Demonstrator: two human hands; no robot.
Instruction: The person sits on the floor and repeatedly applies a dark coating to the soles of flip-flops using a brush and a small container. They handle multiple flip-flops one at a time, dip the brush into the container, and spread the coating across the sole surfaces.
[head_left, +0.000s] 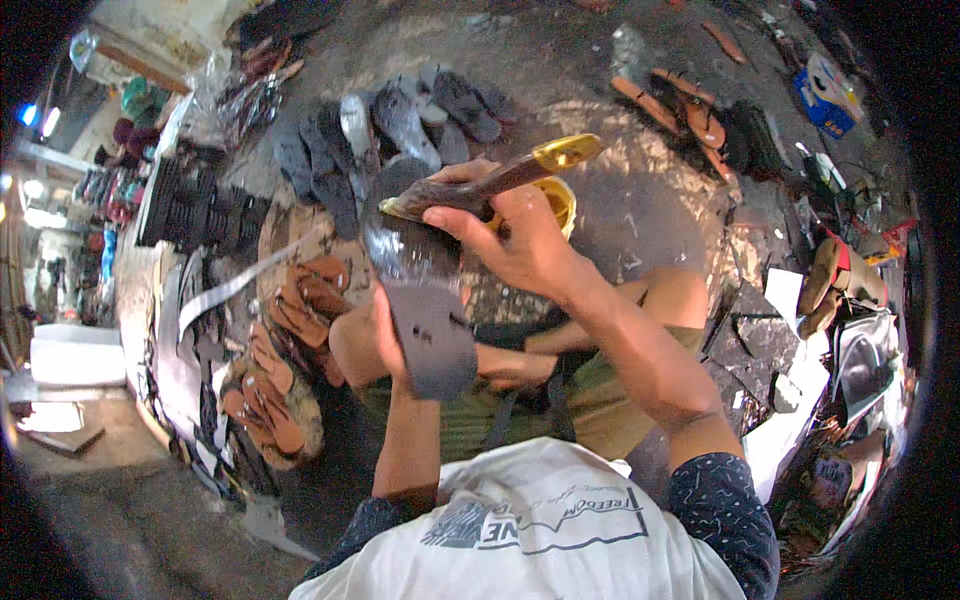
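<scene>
My left hand (387, 335) grips the edge of a dark shoe sole (432, 345), held up in front of my body; most of its fingers are hidden beneath. The sole's middle shines as if wet, while the near end is matt with small holes. Over the far part, my right hand (525, 235) is closed around a glue brush (510, 176) with a dark handle and a yellow far end. Its pale bristle tip points left and appears to touch the sole. Behind my right hand, partly hidden, stands a yellow-rimmed container (562, 205).
Several dark soles (402, 120) lie on the floor beyond. Brown sandal pieces (268, 400) are grouped at left, beside a stack of black soles (200, 215). More brown sandals (690, 115) lie far right, near a blue box (822, 102). Black scraps (765, 345) cover the right side.
</scene>
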